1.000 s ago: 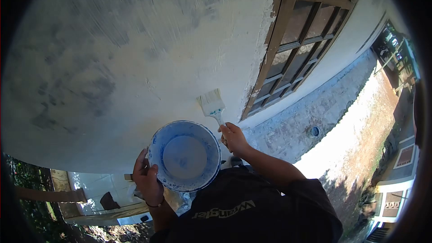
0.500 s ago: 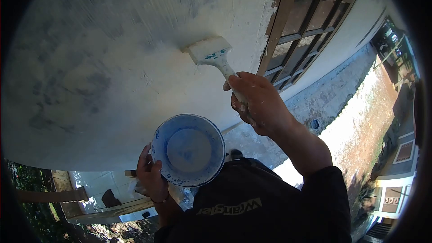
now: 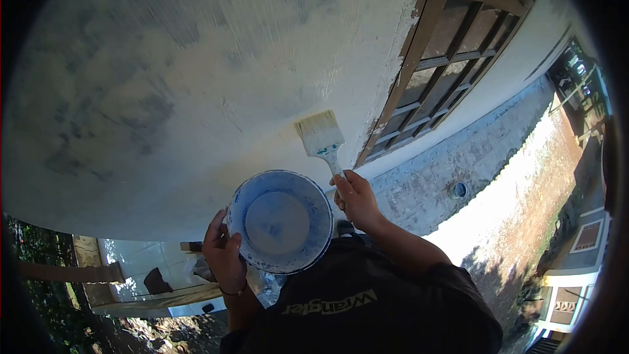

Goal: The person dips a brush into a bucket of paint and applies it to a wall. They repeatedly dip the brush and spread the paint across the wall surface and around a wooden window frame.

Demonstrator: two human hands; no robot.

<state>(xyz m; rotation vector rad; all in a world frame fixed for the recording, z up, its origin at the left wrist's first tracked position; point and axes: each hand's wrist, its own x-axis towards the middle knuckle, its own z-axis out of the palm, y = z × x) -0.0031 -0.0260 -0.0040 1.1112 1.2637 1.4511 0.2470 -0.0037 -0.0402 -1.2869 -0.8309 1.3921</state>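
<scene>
My right hand (image 3: 357, 200) is closed round the handle of a wide, pale paint brush (image 3: 320, 134). The bristles point up and left, close to the whitish wall (image 3: 196, 111); whether they touch it I cannot tell. My left hand (image 3: 225, 255) grips the left rim of a round blue bucket (image 3: 282, 223), its thumb and fingers against the side. A pale layer covers the bucket's bottom, and its walls are smeared with paint. Dark patches and streaky brush marks show on the wall.
A brown-framed window (image 3: 429, 75) is set in the wall at the upper right. A concrete strip (image 3: 426, 190) runs along the wall's foot, with a small blue round object (image 3: 460, 189) on it. White tiles (image 3: 141, 262) lie at the lower left.
My right hand has moved down and slightly left with the brush, which now sits lower on the wall, nearer the bucket. The view has shifted a little; my left hand still holds the bucket.
</scene>
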